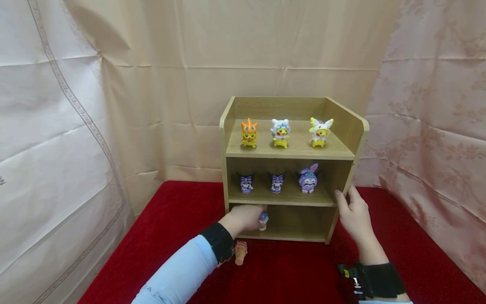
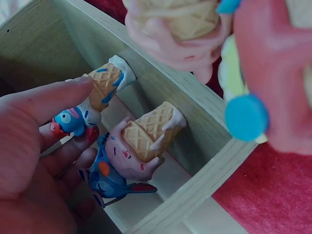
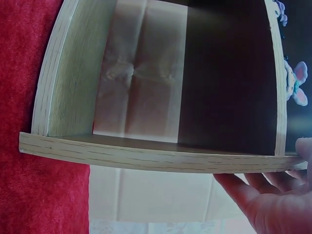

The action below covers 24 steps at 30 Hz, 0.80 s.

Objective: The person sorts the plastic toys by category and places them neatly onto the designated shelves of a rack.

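Note:
My left hand (image 1: 247, 216) reaches into the bottom compartment of a small wooden shelf (image 1: 273, 156). Between its thumb and fingers it pinches a small ice cream cone figurine (image 2: 104, 87) with a blue character on it. Beside that stands a second cone figurine (image 2: 146, 134), pink and blue, close to the side panel; my hand and arm hide it in the head view. At the shelf's right panel, my right hand (image 1: 355, 215) grips the edge, thumb in front and fingers along the outside.
Three yellow figurines (image 1: 281, 133) stand on the top board, three purple ones (image 1: 276, 182) on the middle board. On the red cloth (image 1: 190, 211) before the shelf lies a cone figurine (image 1: 240, 252); a red and blue figure (image 2: 278, 83) is close by. Curtains (image 1: 284, 42) hang behind.

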Available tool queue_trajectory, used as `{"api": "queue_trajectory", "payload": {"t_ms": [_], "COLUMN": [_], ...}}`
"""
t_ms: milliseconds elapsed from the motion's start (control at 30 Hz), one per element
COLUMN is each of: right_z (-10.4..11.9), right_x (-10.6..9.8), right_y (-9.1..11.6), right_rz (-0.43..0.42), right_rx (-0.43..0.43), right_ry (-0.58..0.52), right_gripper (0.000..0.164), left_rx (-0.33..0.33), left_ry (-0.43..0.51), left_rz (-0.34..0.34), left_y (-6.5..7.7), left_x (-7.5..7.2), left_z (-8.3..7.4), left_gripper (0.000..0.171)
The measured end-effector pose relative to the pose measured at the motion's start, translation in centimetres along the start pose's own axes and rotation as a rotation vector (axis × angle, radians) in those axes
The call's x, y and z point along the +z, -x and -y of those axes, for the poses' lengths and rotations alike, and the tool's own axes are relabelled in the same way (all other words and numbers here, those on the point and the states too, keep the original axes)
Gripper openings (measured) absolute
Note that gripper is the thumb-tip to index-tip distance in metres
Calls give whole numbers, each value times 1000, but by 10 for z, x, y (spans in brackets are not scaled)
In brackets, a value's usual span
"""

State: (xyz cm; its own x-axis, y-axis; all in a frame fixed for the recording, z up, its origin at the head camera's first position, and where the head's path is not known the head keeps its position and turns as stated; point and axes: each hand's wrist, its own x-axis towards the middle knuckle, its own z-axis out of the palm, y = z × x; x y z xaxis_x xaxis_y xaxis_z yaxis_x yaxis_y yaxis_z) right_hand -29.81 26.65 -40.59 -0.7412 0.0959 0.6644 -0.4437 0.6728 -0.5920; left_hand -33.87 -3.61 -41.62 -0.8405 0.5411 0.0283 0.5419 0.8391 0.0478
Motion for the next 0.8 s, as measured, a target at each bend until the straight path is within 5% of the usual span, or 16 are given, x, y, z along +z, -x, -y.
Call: {"api": "queue_trajectory", "payload": {"t_ms": [300,533,800], "right_z": [-2,-2,-2], "right_x": [0,0,0], "right_y": [1,1,0], "right_rz": [5,7,11], "right_rx": [-1,-1,-3], "right_ry": [-22,-30,-36], "right_gripper": [37,37,39], "left_rx": [-61,-53,4], "left_ry": [13,42,57], "left_rz": [15,16,-63], "left_y": [2,3,8], "left_x": [0,0,3], "left_z": [-3,-1,2], "left_gripper": [38,58,75]}}
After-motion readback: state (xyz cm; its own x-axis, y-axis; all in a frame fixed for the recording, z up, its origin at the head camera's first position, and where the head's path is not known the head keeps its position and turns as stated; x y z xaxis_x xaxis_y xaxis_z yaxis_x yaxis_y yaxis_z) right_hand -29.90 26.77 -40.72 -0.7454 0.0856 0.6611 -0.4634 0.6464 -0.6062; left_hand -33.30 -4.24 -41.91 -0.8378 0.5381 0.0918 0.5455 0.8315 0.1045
